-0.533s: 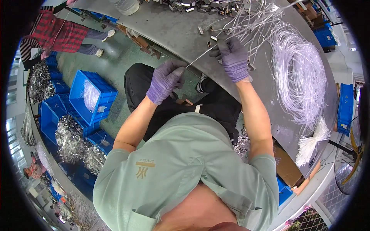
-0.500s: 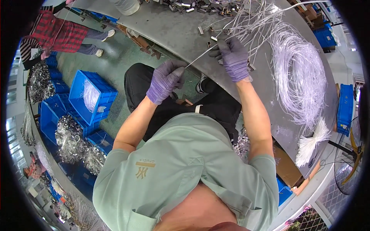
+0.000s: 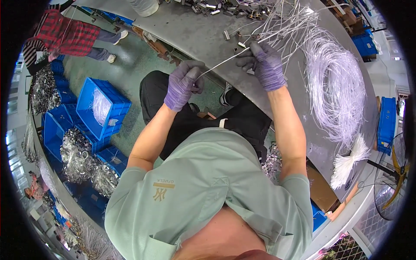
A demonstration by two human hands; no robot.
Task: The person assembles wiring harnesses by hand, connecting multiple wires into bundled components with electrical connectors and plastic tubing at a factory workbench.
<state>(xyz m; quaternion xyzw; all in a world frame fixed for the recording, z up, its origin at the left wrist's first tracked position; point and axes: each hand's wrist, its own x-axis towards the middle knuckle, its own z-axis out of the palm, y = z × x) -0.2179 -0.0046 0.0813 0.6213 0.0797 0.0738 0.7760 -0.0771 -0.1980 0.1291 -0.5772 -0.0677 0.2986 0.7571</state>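
My left hand [image 3: 185,82], in a purple glove with grey fingertips, pinches the end of a thin white cable [image 3: 223,63] above my lap. From there the cable rises to the right, past the table's edge. My right hand [image 3: 266,69], gloved alike, hovers over the tabletop with its fingers apart. One of its fingertips meets the cable; whether it presses on it is hard to see. Beyond that hand lies a tangle of white cables [image 3: 286,32], with small metal connector pieces [image 3: 242,44] beside it.
A large coil of clear-white cable [image 3: 318,73] and a tied white bundle [image 3: 349,162] lie on the grey table [image 3: 182,32]. Connector parts [image 3: 225,8] are heaped at its far side, near a clear plastic container [image 3: 143,6]. Blue crates [image 3: 117,104] stand left; a person [image 3: 65,34] is beyond them.
My right hand has shifted slightly to the right and its fingers have spread from around the cable. My left hand has risen a little, still pinching it; more cable shows between the hands.
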